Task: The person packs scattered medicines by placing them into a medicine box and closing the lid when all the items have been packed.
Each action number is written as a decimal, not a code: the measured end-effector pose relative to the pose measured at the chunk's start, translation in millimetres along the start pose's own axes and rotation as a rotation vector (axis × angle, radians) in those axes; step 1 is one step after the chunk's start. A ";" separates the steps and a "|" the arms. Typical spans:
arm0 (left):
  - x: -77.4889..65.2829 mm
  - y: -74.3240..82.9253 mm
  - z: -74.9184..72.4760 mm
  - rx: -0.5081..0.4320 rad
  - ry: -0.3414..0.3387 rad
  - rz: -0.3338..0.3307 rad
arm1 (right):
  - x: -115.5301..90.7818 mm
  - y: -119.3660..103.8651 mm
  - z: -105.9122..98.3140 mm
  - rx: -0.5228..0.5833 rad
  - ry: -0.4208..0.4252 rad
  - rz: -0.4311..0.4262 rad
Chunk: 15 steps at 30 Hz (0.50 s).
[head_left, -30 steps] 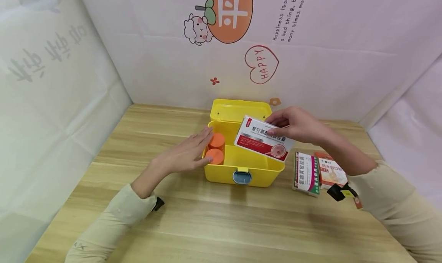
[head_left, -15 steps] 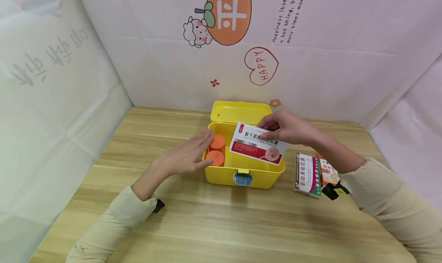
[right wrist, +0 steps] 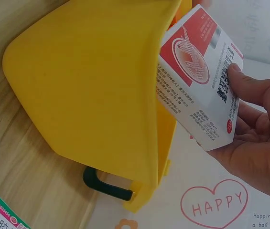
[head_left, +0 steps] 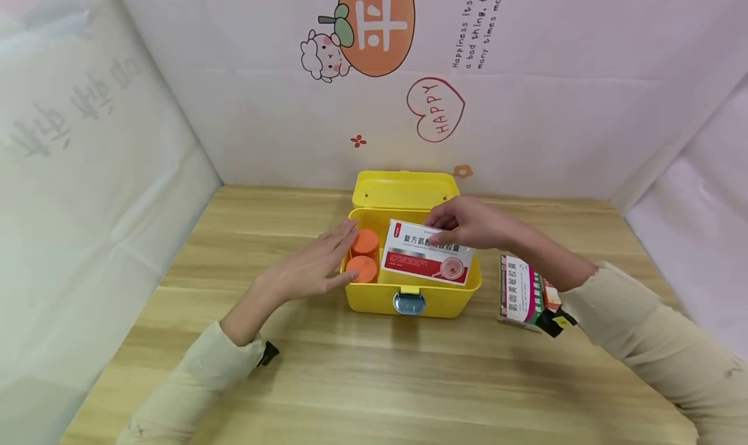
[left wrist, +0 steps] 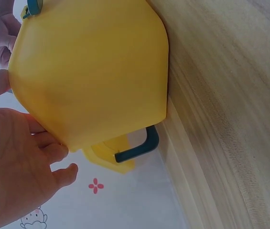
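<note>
While a person's right hand (head_left: 467,223) holds up a flat, white-and-red cardboard medicine box (head_left: 429,253), the left hand (head_left: 310,266) rests along the left rim of a yellow plastic case (head_left: 374,300) in the head view. The box sits tilted at the mouth of the case, printed face up, to the right of two orange, round-lidded containers (head_left: 362,269) inside. The left hand's fingers lie close together, the thumb apart from them. On the pale wooden table (head_left: 350,380), near the right forearm, lies a white, magenta and green carton (head_left: 518,289).

From the left wrist, the fingers are slightly spread at the edge of the case and not clamped on it; a dark green handle (left wrist: 142,148) shows at the back.

From the right wrist, the thumb presses the printed face with fingers behind, clamped on the box near one end. The lower edge meets the rim; the case wall hides how far it dips inside. The box looks light and fairly stiff, its smooth board perhaps a little slippery, its thin panels likely to dent under a hard squeeze. A gentle pinch across its thickness, high on the upper edge, seems the soundest hold, keeping fingers clear of the rim.
</note>
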<state>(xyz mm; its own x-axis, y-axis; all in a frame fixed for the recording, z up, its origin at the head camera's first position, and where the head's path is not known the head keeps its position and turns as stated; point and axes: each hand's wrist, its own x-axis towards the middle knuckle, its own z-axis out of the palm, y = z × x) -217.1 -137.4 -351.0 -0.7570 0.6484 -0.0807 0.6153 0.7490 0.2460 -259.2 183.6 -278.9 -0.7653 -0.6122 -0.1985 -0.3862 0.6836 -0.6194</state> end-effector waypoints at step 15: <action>-0.7 -4.5 2.4 0.006 0.013 0.013 | 14.1 4.1 16.0 -0.051 -0.045 -0.025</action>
<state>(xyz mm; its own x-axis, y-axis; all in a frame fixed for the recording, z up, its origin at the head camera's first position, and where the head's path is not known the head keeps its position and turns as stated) -218.8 -140.9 -354.3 -0.7518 0.6562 -0.0647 0.6262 0.7413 0.2416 -263.3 171.4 -296.4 -0.7316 -0.6460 -0.2177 -0.4316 0.6861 -0.5856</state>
